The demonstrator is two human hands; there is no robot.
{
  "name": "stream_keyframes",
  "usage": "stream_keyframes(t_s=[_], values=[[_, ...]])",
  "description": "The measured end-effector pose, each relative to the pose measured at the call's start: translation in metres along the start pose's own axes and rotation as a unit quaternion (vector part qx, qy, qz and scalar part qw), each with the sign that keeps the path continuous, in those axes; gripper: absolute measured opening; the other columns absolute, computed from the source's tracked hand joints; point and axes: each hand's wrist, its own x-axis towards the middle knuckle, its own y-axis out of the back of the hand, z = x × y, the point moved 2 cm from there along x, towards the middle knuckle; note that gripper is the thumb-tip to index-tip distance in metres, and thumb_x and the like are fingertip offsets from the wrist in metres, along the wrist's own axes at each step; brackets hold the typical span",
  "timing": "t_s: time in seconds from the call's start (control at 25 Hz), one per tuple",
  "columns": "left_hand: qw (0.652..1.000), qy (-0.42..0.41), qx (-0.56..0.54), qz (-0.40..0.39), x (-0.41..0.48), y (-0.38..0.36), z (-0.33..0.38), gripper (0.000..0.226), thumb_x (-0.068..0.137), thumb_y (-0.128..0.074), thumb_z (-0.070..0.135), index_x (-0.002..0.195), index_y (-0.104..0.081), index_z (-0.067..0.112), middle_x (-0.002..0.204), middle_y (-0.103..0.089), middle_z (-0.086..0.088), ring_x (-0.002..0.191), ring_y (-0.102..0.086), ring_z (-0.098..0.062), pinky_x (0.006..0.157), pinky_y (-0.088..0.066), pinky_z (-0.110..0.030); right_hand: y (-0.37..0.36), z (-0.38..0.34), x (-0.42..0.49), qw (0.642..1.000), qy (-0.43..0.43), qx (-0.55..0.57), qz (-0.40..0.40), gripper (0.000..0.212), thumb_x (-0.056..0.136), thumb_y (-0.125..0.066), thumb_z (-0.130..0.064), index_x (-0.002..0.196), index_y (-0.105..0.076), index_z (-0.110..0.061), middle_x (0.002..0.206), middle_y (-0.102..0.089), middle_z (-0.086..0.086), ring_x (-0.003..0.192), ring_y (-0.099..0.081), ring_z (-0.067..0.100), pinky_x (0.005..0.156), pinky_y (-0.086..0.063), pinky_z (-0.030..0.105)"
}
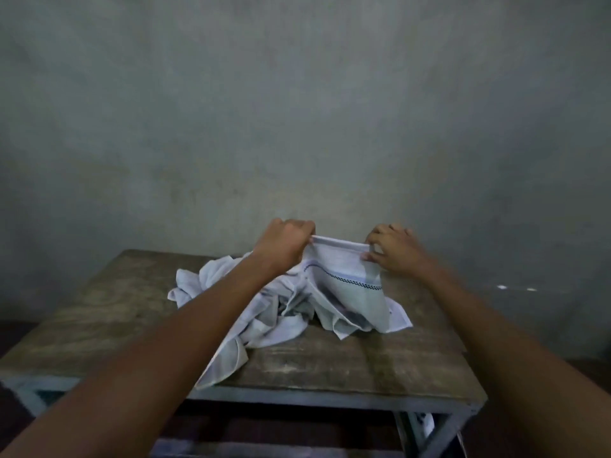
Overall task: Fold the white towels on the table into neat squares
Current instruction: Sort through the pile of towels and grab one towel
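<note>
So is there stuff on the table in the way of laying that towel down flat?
Yes. Both the left hand and right hand pinch the towel by its top edge, but a pile of crumpled towels lies right under it, covering the middle of the table.

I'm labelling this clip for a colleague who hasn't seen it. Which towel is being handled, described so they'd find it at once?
On the wooden table lies a heap of white towels. At the heap's far right, one towel is lifted by its top edge, stretched between the left hand and right hand. Unlike the crumpled rest, it hangs taut and shows a dark dotted stripe.
</note>
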Motion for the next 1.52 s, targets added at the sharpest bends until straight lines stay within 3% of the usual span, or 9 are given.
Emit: stream_keyframes(t_s=[0.4,0.6,0.76,0.96,1.08,1.2,1.36,1.44,1.52], values=[[0.994,0.049,0.029,0.097,0.026,0.147,-0.071,0.018,0.088,-0.048,0.008,0.104,-0.057,0.012,0.109,-0.063,-0.013,0.100,-0.057,-0.033,0.076,-0.041,-0.037,0.157,0.017,0.028,1.000,0.003,-0.017,0.020,0.038,0.088,-0.056,-0.050,0.100,-0.061,-0.014,0.111,-0.058,0.006,0.112,-0.051,0.027,0.087,-0.033,0.037],[0.984,0.053,-0.005,0.172,0.034,0.225,-0.109,0.019,0.084,-0.053,0.004,0.100,-0.063,0.008,0.102,-0.067,-0.015,0.095,-0.061,-0.035,0.077,-0.046,-0.037,0.240,0.010,0.023,0.991,0.011,0.086,0.098,0.010,0.091,-0.059,-0.021,0.092,-0.061,-0.011,0.086,-0.063,0.008,0.077,-0.064,0.028,0.077,-0.048,0.035],[0.975,0.034,0.048,0.216,0.036,0.274,-0.118,0.020,0.085,-0.054,0.006,0.099,-0.069,0.006,0.098,-0.071,-0.016,0.092,-0.064,-0.034,0.078,-0.047,-0.036,0.289,-0.002,0.016,0.984,0.012,0.097,0.151,0.011,0.091,-0.060,-0.018,0.084,-0.061,-0.010,0.055,-0.059,0.000,0.040,-0.056,0.007,0.055,-0.044,0.020],[0.965,0.083,0.050,0.243,0.033,0.312,-0.116,0.021,0.089,-0.053,0.014,0.103,-0.069,0.014,0.102,-0.070,-0.009,0.096,-0.061,-0.032,0.074,-0.046,-0.036,0.322,-0.012,0.014,0.977,-0.004,0.158,0.142,0.011,0.092,-0.058,-0.014,0.085,-0.061,-0.006,0.055,-0.062,0.005,0.050,-0.060,0.019,0.057,-0.041,0.027],[0.985,0.090,-0.011,0.149,0.035,0.323,-0.115,0.020,0.091,-0.055,0.014,0.104,-0.069,0.009,0.099,-0.069,-0.010,0.086,-0.059,-0.025,0.072,-0.046,-0.031,0.327,-0.012,0.012,0.973,-0.001,0.207,0.104,0.012,0.094,-0.055,-0.014,0.086,-0.062,-0.008,0.070,-0.066,0.014,0.055,-0.062,0.016,0.051,-0.040,0.027],[0.981,0.127,-0.144,-0.005,0.029,0.325,-0.119,0.017,0.092,-0.058,0.018,0.098,-0.069,0.008,0.068,-0.060,-0.007,0.056,-0.050,-0.014,0.052,-0.038,-0.023,0.322,-0.006,0.015,0.962,-0.016,0.271,0.028,0.010,0.094,-0.055,-0.013,0.091,-0.061,-0.006,0.080,-0.066,0.016,0.060,-0.065,0.016,0.049,-0.044,0.024],[0.925,0.198,-0.296,-0.133,0.021,0.307,-0.127,0.016,0.089,-0.062,0.015,0.100,-0.067,0.005,0.071,-0.060,-0.009,0.049,-0.058,-0.007,0.040,-0.040,-0.015,0.304,-0.002,0.009,0.936,-0.055,0.319,-0.137,0.013,0.092,-0.056,-0.010,0.101,-0.063,-0.003,0.068,-0.066,0.006,0.047,-0.058,0.010,0.038,-0.038,0.017],[0.887,0.227,-0.367,-0.163,0.023,0.285,-0.128,0.013,0.090,-0.060,0.011,0.099,-0.065,0.004,0.076,-0.071,-0.012,0.062,-0.070,-0.010,0.047,-0.052,-0.015,0.288,0.000,0.012,0.931,-0.070,0.316,-0.171,0.014,0.092,-0.056,-0.007,0.103,-0.063,-0.002,0.064,-0.066,0.004,0.042,-0.056,0.008,0.035,-0.034,0.015],[0.861,0.244,-0.406,-0.186,0.027,0.257,-0.130,0.011,0.090,-0.059,0.005,0.098,-0.063,-0.001,0.078,-0.073,-0.018,0.070,-0.073,-0.018,0.056,-0.058,-0.019,0.267,0.002,0.022,0.920,-0.093,0.336,-0.180,0.011,0.092,-0.055,-0.005,0.099,-0.063,-0.002,0.069,-0.069,0.008,0.049,-0.064,0.010,0.038,-0.044,0.016]])
